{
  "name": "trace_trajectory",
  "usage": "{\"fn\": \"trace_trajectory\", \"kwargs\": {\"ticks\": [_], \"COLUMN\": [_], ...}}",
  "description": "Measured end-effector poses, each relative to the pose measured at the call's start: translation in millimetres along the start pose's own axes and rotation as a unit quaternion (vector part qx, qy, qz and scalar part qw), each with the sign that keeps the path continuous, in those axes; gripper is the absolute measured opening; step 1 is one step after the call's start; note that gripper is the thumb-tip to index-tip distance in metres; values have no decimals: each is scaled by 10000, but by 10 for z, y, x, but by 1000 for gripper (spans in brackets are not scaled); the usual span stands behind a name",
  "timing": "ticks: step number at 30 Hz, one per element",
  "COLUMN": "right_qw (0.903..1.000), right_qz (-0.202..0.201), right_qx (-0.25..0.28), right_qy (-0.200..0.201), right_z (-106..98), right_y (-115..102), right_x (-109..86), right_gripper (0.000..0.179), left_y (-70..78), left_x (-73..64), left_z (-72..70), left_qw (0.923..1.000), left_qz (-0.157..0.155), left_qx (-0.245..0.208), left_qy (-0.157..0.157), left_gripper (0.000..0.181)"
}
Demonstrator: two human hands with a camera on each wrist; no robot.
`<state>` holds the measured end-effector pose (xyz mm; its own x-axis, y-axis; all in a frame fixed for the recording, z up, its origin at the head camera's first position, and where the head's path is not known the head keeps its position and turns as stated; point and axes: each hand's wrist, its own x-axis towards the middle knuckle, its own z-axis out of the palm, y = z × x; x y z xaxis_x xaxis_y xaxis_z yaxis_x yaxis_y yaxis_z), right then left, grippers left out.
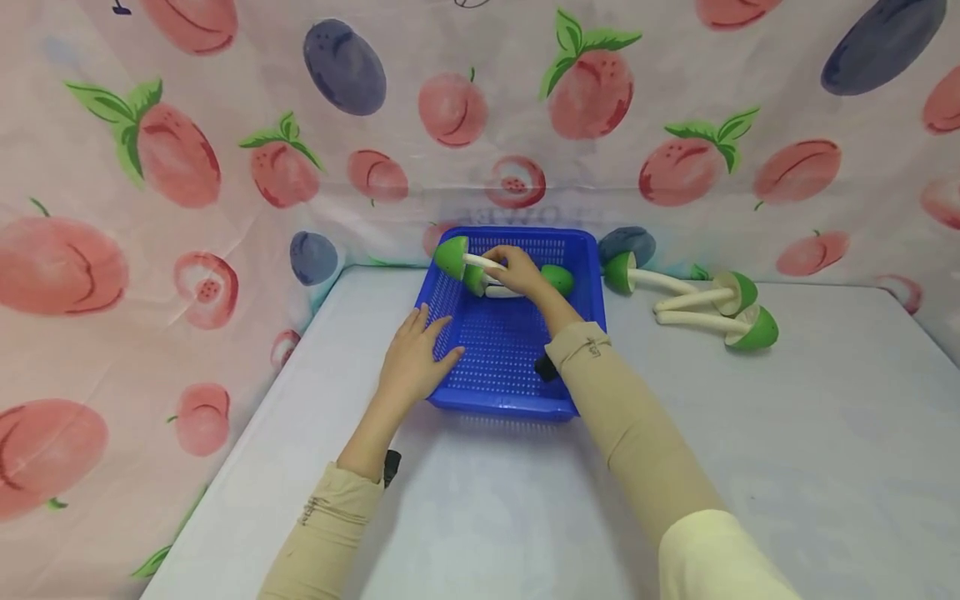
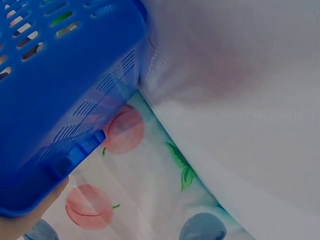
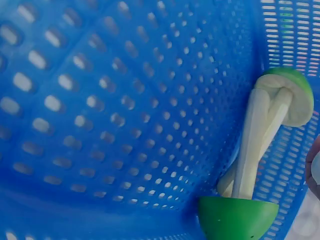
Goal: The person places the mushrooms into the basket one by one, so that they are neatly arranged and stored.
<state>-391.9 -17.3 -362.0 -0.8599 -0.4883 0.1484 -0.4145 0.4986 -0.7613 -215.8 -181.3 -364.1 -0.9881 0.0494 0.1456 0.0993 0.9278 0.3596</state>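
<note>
A blue plastic basket (image 1: 510,406) with perforated walls stands at the back of the table. My right hand (image 1: 516,271) is over its far part, pinching the white stem of a toy mushroom (image 1: 452,257) whose green cap points left. Beneath it, inside the basket, lie two more green-capped mushrooms; their caps and crossed stems show in the right wrist view, one a green cap (image 3: 238,218), the other a pale-gilled cap (image 3: 295,95). My left hand (image 1: 411,354) lies with spread fingers against the basket's left rim.
To the right of the basket, several green-capped mushrooms (image 1: 753,328) lie in a loose group on the white table (image 1: 750,467). Behind and to the left hangs a fruit-printed cloth (image 1: 450,192), close to the basket's far side.
</note>
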Motion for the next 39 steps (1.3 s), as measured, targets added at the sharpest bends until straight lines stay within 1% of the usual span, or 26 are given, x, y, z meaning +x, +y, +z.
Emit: {"fn": "trace_trajectory", "kwargs": {"ticks": [4, 7, 10, 11, 13, 15, 16, 17, 18, 20, 23, 24, 25, 26, 28, 29, 30, 31, 32, 33, 35, 36, 37, 38, 39], "right_qw": [10000, 9998, 9995, 9995, 9983, 9974, 9976, 9982, 9989, 9985, 9979, 9978, 9976, 9966, 9931, 9913, 9901, 9894, 9897, 9899, 9915, 9918, 9917, 9916, 9921], "right_qz": [28, 189, 280, 184, -128, -138, -135, -89, 23, 372, 323, 198, -10, -130, -561, -684, -776, -848, -734, -741, -643, -573, -496, -381, -431], "right_qx": [-20, -60, 128, 258, 562, 711, 681, 586, 444, 117, -121, -95, -19, -9, -46, -55, -73, -102, -173, -160, -171, -181, -169, -166, -129], "right_qy": [-45, -56, -102, -59, 24, -66, -62, -76, -164, -379, -556, -626, -698, -817, -1028, -1120, -1168, -1174, -1217, -1198, -1121, -1124, -1174, -1225, -1171], "right_z": [-43, -61, -72, -38, 29, 49, 67, 77, 44, -14, -50, -49, -5, -7, 242, 339, 419, 475, 465, 481, 256, 177, 117, 90, 117], "right_y": [49, 77, 176, 333, 664, 797, 842, 839, 692, 361, 98, 99, 237, 246, 988, 1261, 1479, 1629, 1576, 1622, 954, 717, 554, 472, 541], "right_x": [-39, -35, -1, 87, 264, 335, 368, 377, 283, 97, -69, -70, 30, 38, 563, 756, 909, 1007, 977, 1008, 532, 374, 266, 219, 256], "right_gripper": [31, 31, 31, 31, 30, 31, 32, 33, 34, 38, 39, 39, 39, 38, 39, 39, 37, 36, 34, 34, 28, 25, 25, 24, 23], "left_y": [17, 35, 51, 55, 61, 65, 65, 66, 65, 61, 45, 41, 33, 26, 14, 10, 7, 3, 3, 2, 1, -1, -2, -4, -6], "left_x": [8, 15, 26, 30, 37, 42, 44, 46, 46, 46, 48, 48, 49, 47, 39, 34, 27, 21, 14, 11, 7, 7, 6, 6, 6], "left_z": [9, 19, 28, 30, 33, 35, 35, 36, 35, 34, 25, 18, 12, 6, -5, -10, -13, -13, -12, -12, -10, -8, -7, -6, -6], "left_qw": [10000, 10000, 10000, 10000, 10000, 9999, 9999, 9999, 9999, 9999, 9999, 9999, 9999, 9999, 9999, 9999, 9999, 9999, 9999, 9999, 9999, 9999, 9999, 9999, 10000], "left_qz": [17, 25, 41, 50, 67, 74, 85, 86, 81, 70, 73, 68, 59, 53, 27, -1, -14, -21, -19, -10, 6, 11, 16, 22, 26], "left_qx": [21, -20, -18, -5, 16, 24, 40, 33, 36, 41, 72, 84, 82, 89, 82, 65, 52, 38, 30, 19, 9, 7, 2, 2, -4], "left_qy": [-55, -46, -37, -40, -53, -65, -59, -57, -59, -75, -106, -120, -125, -131, -130, -143, -144, -147, -150, -141, -129, -122, -116, -106, -93], "left_gripper": [60, 59, 59, 59, 58, 58, 58, 58, 58, 58, 59, 59, 59, 59, 59, 59, 59, 59, 59, 59, 59, 59, 59, 59, 58]}}
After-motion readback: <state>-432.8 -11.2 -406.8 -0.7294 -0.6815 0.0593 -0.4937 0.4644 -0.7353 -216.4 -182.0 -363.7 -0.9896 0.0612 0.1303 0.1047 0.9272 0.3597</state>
